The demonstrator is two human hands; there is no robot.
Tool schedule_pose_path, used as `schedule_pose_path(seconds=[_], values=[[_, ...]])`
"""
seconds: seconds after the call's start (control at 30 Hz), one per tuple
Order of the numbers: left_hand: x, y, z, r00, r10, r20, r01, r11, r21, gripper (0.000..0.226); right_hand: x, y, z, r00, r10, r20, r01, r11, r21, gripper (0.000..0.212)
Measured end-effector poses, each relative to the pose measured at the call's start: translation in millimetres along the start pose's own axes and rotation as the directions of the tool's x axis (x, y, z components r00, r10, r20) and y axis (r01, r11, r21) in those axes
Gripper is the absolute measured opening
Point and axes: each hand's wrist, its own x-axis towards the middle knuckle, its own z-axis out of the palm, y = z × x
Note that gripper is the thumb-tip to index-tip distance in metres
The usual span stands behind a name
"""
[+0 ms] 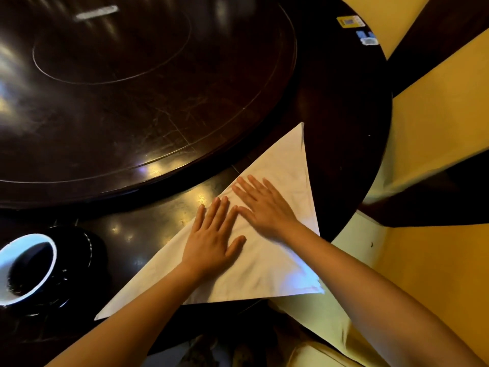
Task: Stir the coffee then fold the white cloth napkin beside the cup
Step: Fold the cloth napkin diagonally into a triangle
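The white napkin lies folded into a triangle on the dark table, right of the cup and its black saucer. Both hands rest on it side by side, palms down with fingers spread flat, gripping nothing: the left hand near the middle, the right hand just beyond it, thumbs almost touching.

Readable text: none anywhere in the view.
Yellow card: lies at the far edge of the dark table; it carries a small blue square print, too blurred to read.
Blue-and-white card: lies just beside the yellow card on the same table edge; its markings are smeared and cannot be read.
Brands, numbers, signs: none can be made out.
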Motion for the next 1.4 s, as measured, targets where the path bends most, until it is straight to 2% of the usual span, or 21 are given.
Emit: schedule_pose_path(seconds=[0.23,0.43,0.57,0.6,0.63,0.7,0.77,0.8,0.87,0.97,1.03,1.13,1.2,1.27,1.33,1.4], values=[[-11.1,-12.2,0.3,0.996,0.082,0.043,-0.082,0.997,0.004,0.064,22.8,53.9,-13.7,0.96,0.278,-0.037,-0.28,0.958,-0.054,0.072],[-11.4,-13.1,-0.8,0.995,0.084,0.057,-0.084,0.996,-0.009,0.063,55.8,102.0,-27.3,0.879,0.476,-0.007,-0.475,0.877,-0.072,0.062],[-9.7,-13.8,-2.1,0.995,0.084,0.053,-0.084,0.996,-0.008,0.063,71.2,109.9,-48.2,0.776,0.629,0.047,-0.611,0.767,-0.195,0.062],[-9.6,-14.3,-2.2,0.995,0.089,0.054,-0.09,0.996,0.0,0.062,73.3,98.2,-53.7,0.793,0.609,0.006,-0.589,0.77,-0.246,0.061],[-10.0,-14.8,-1.8,0.994,0.092,0.057,-0.093,0.996,0.004,0.061,74.1,80.1,-57.5,0.852,0.523,-0.04,-0.512,0.813,-0.276,0.059],[-9.9,-16.0,-0.6,0.995,0.09,0.053,-0.09,0.996,0.006,0.06,68.9,35.1,-52.8,0.976,0.218,-0.015,-0.216,0.95,-0.228,0.056],[-9.5,-16.0,0.5,0.994,0.101,0.045,-0.102,0.995,0.018,0.06,49.3,-6.6,-34.4,0.99,-0.067,0.122,0.078,0.993,-0.086,0.057],[-9.7,-15.5,0.3,0.994,0.103,0.039,-0.104,0.994,0.022,0.06,39.1,-18.0,-25.3,0.973,-0.139,0.184,0.149,0.988,-0.039,0.057],[-11.3,-15.0,-1.7,0.994,0.102,0.041,-0.103,0.995,0.015,0.062,30.8,-13.1,-14.5,0.972,-0.123,0.201,0.131,0.991,-0.026,0.059],[-22.5,-19.7,-3.6,0.994,0.093,0.057,-0.092,0.996,-0.01,0.061,39.9,24.6,-17.5,0.993,0.081,0.09,-0.075,0.994,-0.074,0.066],[-33.7,-26.8,-1.5,0.998,0.052,0.043,-0.051,0.998,-0.025,0.06,42.4,53.2,-23.2,0.976,0.205,0.073,-0.197,0.974,-0.11,0.059],[-46.5,-38.2,3.8,0.991,-0.127,-0.037,0.123,0.988,-0.096,0.057,41.7,72.1,-32.9,0.942,0.309,0.131,-0.289,0.945,-0.153,0.053],[-52.6,-43.0,4.7,0.955,-0.278,-0.105,0.254,0.946,-0.2,0.059,45.4,64.0,-35.5,0.942,0.323,0.092,-0.295,0.927,-0.232,0.052],[-57.5,-44.0,4.6,0.923,-0.351,-0.155,0.308,0.919,-0.248,0.06,52.2,47.7,-34.5,0.974,0.225,0.027,-0.214,0.954,-0.212,0.053],[-59.8,-42.9,3.4,0.9,-0.393,-0.19,0.335,0.9,-0.279,0.054,55.4,23.1,-37.0,1.0,-0.017,-0.002,0.017,0.996,-0.087,0.048],[-56.5,-42.1,-2.4,0.873,-0.425,-0.239,0.344,0.885,-0.314,0.038,56.2,1.4,-34.8,0.975,-0.218,-0.039,0.218,0.976,0.005,0.038]])
